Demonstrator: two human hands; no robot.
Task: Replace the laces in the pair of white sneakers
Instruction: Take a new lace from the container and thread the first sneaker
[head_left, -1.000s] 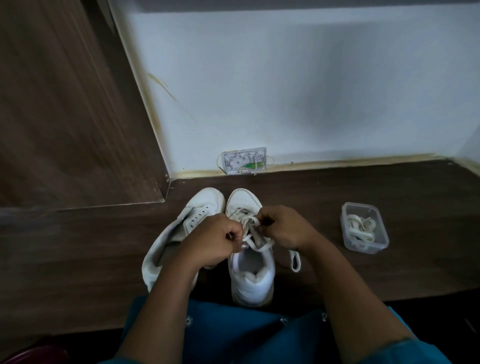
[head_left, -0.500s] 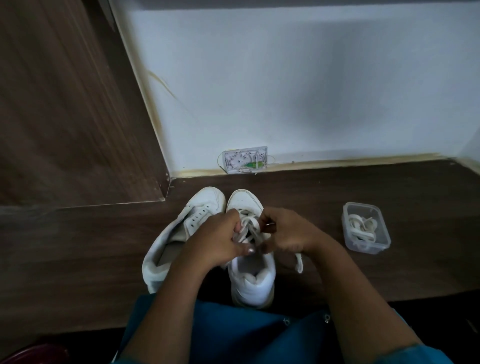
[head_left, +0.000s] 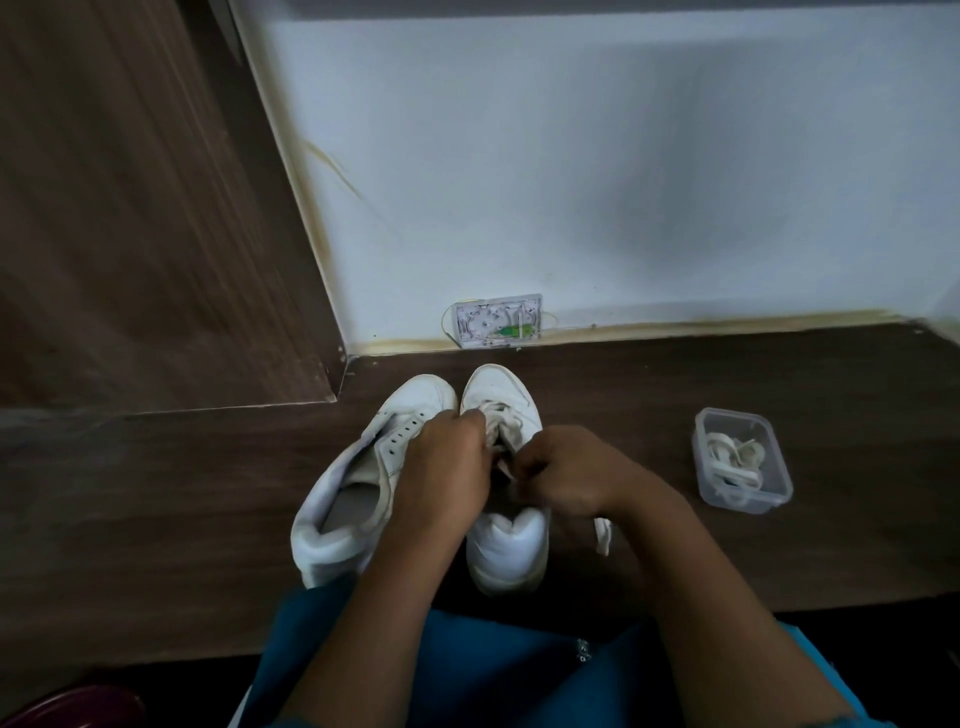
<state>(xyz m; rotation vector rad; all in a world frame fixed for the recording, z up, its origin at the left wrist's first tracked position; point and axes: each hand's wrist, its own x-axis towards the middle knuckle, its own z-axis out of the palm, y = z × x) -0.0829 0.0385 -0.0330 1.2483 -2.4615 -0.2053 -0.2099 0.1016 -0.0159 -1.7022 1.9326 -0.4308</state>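
Observation:
Two white sneakers stand side by side on the dark wooden surface. The left sneaker (head_left: 363, 483) has bare eyelets and no lace. The right sneaker (head_left: 506, 545) has a white lace (head_left: 501, 421) threaded near its toe. My left hand (head_left: 441, 462) and my right hand (head_left: 561, 478) both hover over the right sneaker's tongue, fingers curled and pinching the lace. A loose lace end (head_left: 602, 535) lies on the wood to the right of that shoe, under my right wrist.
A clear plastic box (head_left: 701, 467) holding coiled white laces sits to the right. A small white plastic card (head_left: 498, 319) leans against the pale wall behind the shoes. A wooden panel rises at the left. My blue-clothed lap is at the near edge.
Both hands have shifted toward the toe of the right sneaker and closed together over the lace; the loose end at the right has been drawn in shorter.

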